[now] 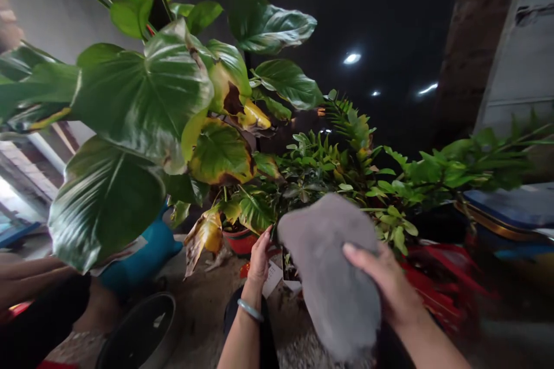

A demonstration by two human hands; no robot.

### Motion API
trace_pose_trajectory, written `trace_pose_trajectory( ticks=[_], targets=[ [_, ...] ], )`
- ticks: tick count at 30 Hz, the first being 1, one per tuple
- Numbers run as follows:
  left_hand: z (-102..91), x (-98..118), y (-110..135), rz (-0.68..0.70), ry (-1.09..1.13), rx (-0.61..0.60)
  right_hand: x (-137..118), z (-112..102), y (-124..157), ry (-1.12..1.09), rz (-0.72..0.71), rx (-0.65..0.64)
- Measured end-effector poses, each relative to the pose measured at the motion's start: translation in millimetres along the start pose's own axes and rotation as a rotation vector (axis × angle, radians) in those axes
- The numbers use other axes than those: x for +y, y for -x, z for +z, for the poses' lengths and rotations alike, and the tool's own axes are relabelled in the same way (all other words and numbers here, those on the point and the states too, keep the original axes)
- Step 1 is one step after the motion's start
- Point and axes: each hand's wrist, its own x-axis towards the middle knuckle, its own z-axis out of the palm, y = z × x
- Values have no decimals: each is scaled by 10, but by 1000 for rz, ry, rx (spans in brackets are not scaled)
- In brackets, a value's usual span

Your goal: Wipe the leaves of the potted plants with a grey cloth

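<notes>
My right hand (389, 277) grips a flat grey slab-like piece (333, 271) by its right side, with the thumb on its face. Rounded edges and a smooth, blurred surface show, but I cannot tell whether it is stone or stiff cloth. My left hand (259, 259), with a pale bangle (250, 310) on the wrist, is raised with its fingers stretched out and holds nothing visible. It is left of the grey piece, apart from it, near a red pot (240, 240) and the drooping lower leaves (255, 211).
A large-leaved plant (147, 83) fills the left, some leaves yellow and browned. Smaller potted plants (346, 167) stand ahead before a dark glossy panel (367, 29). A black basin (138, 331) sits lower left, beside another person's arm (30, 282). Red bags (445, 282) lie at right.
</notes>
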Motion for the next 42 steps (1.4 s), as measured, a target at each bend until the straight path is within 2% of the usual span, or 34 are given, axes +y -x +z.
trace_pose_trajectory(
  ticks=[2, 4, 6, 8, 10, 12, 14, 16, 18, 19, 20, 22, 24, 27, 29, 30, 32, 35, 36, 37, 39, 42],
  targets=[
    [24, 6, 17, 12, 32, -4, -262, 18, -218, -144, -103, 109],
    [35, 8, 19, 6, 38, 1, -291, 36, -393, -267, -34, 157],
    [32, 3, 12, -1, 21, 14, -76, 29, -432, -297, 194, 111],
    [18, -4, 1, 1, 1, 28, 262, -14, -308, -231, 422, 41],
    [1, -12, -9, -3, -14, 30, 526, -89, -86, -133, 473, 35],
    [-11, -16, -15, -10, -25, 23, 553, -168, 106, -67, 404, 41],
    [-14, -19, -17, -6, -30, 14, 317, -217, 151, -69, 277, 61],
    [-11, -21, -15, 11, -34, 5, -55, -226, 9, -130, 111, 131],
    [-5, -22, -10, 25, -37, -2, -364, -211, -258, -223, -91, 294],
    [-1, -21, -6, 30, -37, -2, -442, -205, -401, -260, -164, 348],
    [1, -19, 0, 30, -37, -2, -452, -204, -528, -284, -177, 377],
    [4, -13, 13, 25, -35, -8, -282, -233, -672, -292, -51, 359],
    [5, -3, 27, 23, -34, -19, 48, -303, -624, -272, 170, 307],
    [7, 11, 40, 21, -42, -24, 451, -427, -292, -255, 363, 248],
    [13, 20, 42, 12, -44, -16, 454, -471, -85, -228, 403, 206],
    [18, 24, 41, 8, -45, -11, 364, -473, -34, -214, 380, 193],
    [30, 27, 39, 7, -45, 0, 64, -447, -73, -213, 213, 212],
    [42, 18, 33, 14, -36, 14, -385, -367, -382, -289, -154, 334],
    [43, 11, 30, 18, -34, 21, -456, -341, -494, -320, -197, 364],
    [42, 4, 28, 21, -35, 28, -467, -320, -583, -344, -178, 379],
    [36, -6, 24, 27, -39, 30, -304, -302, -647, -359, -13, 368],
    [30, 7, 31, 26, -39, 9, 241, -337, -424, -339, 275, 334]
  ],
)
